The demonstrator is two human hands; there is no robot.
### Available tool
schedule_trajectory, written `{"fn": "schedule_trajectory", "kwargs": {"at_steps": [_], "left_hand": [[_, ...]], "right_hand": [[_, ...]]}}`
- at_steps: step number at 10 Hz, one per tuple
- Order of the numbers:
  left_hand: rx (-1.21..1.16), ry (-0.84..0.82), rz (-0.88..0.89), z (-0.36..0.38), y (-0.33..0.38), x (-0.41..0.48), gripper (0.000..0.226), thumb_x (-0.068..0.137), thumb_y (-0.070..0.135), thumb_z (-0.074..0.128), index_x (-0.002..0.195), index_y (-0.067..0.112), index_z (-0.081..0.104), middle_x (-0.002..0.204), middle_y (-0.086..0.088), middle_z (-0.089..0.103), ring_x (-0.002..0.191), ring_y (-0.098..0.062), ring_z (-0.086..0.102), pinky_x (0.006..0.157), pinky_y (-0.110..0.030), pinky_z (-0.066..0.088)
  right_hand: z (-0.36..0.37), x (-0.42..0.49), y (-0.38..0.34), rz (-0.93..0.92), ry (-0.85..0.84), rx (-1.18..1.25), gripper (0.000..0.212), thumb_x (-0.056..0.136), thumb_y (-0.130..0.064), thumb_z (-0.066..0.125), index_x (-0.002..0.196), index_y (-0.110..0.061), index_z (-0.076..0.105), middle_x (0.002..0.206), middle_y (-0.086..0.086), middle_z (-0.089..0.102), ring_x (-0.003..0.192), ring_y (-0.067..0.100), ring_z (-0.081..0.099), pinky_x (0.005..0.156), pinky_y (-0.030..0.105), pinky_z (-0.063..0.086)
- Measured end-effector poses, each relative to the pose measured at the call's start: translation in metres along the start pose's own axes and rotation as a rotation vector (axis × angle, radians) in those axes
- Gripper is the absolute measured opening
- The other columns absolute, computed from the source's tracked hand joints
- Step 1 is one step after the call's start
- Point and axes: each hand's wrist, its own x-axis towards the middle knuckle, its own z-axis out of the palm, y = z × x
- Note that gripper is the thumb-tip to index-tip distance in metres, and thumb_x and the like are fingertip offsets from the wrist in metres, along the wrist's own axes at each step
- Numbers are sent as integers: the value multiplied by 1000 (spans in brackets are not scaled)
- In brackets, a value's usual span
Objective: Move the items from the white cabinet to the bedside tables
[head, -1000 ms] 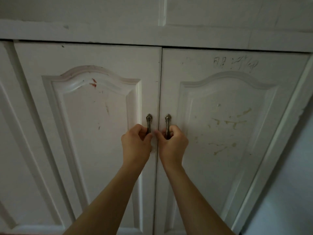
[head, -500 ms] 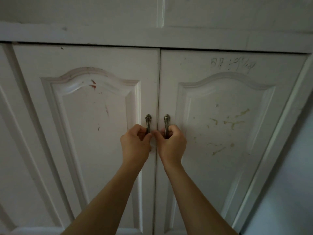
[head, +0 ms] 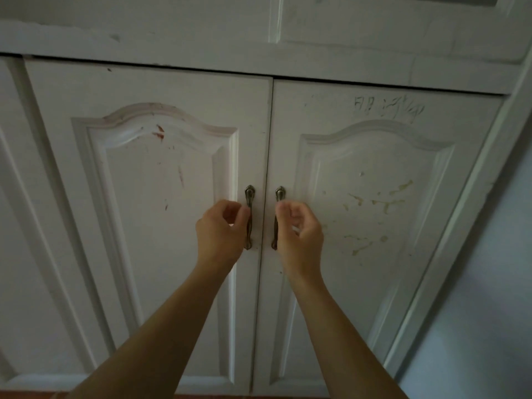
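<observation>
The white cabinet [head: 161,82] fills the view, and its two lower doors are closed. My left hand [head: 221,228] has its curled fingertips on the left door's bronze handle [head: 249,226]. My right hand [head: 299,228] pinches the upper part of the right door's bronze handle [head: 275,228] with thumb and curled fingers. The lower half of each handle shows beside the hand. Whatever is inside the cabinet is hidden behind the doors.
The left door [head: 161,214] has red smears and the right door [head: 374,226] has yellowish stains and pencil scribbles. Another cabinet panel [head: 20,226] is on the left. A pale wall [head: 489,283] stands on the right. An upper section [head: 374,21] sits above.
Both hands have slid outward from a full grip to a fingertip hold, uncovering more of each handle. The view has tilted slightly down. The doors remain closed.
</observation>
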Motion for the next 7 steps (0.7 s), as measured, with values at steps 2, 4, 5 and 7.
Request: {"fn": "schedule_trajectory", "kwargs": {"at_steps": [2,4,5,7], "left_hand": [[-307,-38,-7,-7,1,-17,24,99,44,46,97,34,67,87,12,70,82,7,64,85,-39,60],[-369,-135,-119,-31,18,6,28,106,38,38,94,37,63,105,5,68,97,-4,64,86,-30,55],[-366,-166,-173,-44,51,25,28,106,37,39,95,32,64,105,1,68,97,-8,65,85,-28,55],[-447,-166,-312,-80,152,52,26,106,37,38,102,32,64,106,10,67,106,-11,65,89,-30,56]], "right_hand": [[13,-6,-4,33,-150,82,43,98,-41,57,136,-22,58,127,-12,65,106,-16,58,81,-2,43],[26,6,-33,116,-211,44,58,96,-61,40,142,-28,51,141,-5,59,129,9,56,110,38,47],[32,22,-70,160,-228,14,70,87,-70,36,142,-28,52,140,-4,59,129,12,57,110,43,47],[30,63,-173,238,-209,-45,50,100,-53,35,137,-25,56,118,-11,65,113,11,64,104,46,51]]}}
